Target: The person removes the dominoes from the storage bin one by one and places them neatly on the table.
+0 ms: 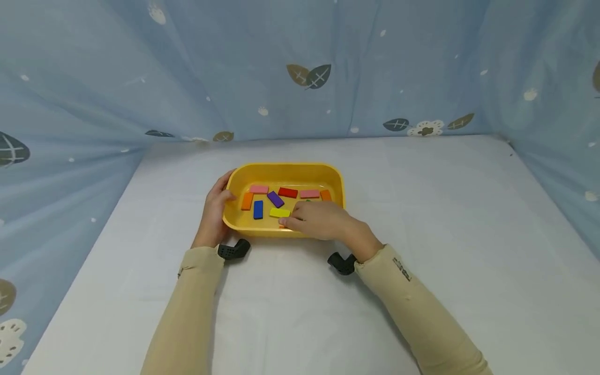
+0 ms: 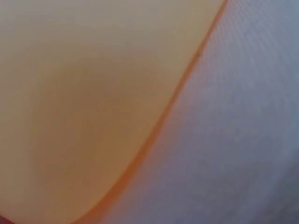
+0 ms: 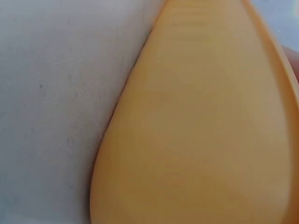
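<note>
A yellow plastic basin [image 1: 286,167] rests on the white cloth in the head view, with flat coloured blocks lying inside. My left hand [image 1: 214,211] grips its left end, thumb at the rim and fingers along the outer wall. Reaching over the near right side, my right hand [image 1: 323,219] has its fingertips down in the basin, beside a yellow block [image 1: 279,213]. Part of an orange block [image 1: 282,226] shows below these fingertips; whether they pinch it is hidden. Both wrist views show mostly the basin's outer wall [image 2: 93,116] [image 3: 196,121], close up.
Elsewhere in the basin lie a blue block [image 1: 258,210], a purple block [image 1: 275,199], a red block [image 1: 288,192], pink blocks [image 1: 259,189] and other orange blocks [image 1: 247,201]. White cloth [image 1: 450,208] surrounds the basin. A blue patterned curtain [image 1: 253,62] hangs behind.
</note>
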Available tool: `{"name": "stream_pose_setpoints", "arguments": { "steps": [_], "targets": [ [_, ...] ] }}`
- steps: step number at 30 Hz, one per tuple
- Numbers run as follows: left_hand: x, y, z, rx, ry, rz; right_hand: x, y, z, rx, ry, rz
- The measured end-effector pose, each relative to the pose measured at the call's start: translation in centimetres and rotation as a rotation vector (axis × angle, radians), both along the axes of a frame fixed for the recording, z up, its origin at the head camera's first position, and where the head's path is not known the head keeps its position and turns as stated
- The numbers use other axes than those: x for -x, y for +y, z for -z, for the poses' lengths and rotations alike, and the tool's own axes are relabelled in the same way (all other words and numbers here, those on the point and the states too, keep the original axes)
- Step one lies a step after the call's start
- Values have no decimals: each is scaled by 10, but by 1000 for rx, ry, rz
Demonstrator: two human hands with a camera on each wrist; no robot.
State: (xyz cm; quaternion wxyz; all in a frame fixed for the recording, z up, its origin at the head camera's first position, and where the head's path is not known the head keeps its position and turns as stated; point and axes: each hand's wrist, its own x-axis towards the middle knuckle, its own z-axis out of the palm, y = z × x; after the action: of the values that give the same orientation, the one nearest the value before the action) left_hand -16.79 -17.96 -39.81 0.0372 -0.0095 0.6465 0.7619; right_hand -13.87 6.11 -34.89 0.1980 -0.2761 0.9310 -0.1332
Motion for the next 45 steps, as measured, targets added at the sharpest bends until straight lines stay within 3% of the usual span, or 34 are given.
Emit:
{"name": "stream_pose_setpoints", "arguments": {
  "steps": [3,10,15,20,24,30,36,39,42,45],
  "targets": [
    [-1,0,3,28,-9,-11,-2,-1,0,3,-33,5],
    [-3,2,5,-49,-65,26,-3,1,1,9,-59,-36],
    [-2,1,2,-24,-58,2,-1,0,0,78,-57,-31],
    [-2,1,1,-17,-43,14,-2,0,-2,89,-94,-13],
    [-2,0,0,48,-17,-20,-2,0,-3,114,-126,4],
    [-4,1,-1,43,-13,-26,3,4,-1,226,-61,-28],
    [-4,2,0,-74,-19,45,8,12,-2,318,-9,-72],
    [-4,2,0,-92,-27,50,10,15,-5,354,-5,-48],
    [-4,2,-1,-87,-43,37,12,18,-8,389,-54,6],
    [-4,1,-2,-29,-39,6,15,23,-12,408,-56,73]
  ]
}}
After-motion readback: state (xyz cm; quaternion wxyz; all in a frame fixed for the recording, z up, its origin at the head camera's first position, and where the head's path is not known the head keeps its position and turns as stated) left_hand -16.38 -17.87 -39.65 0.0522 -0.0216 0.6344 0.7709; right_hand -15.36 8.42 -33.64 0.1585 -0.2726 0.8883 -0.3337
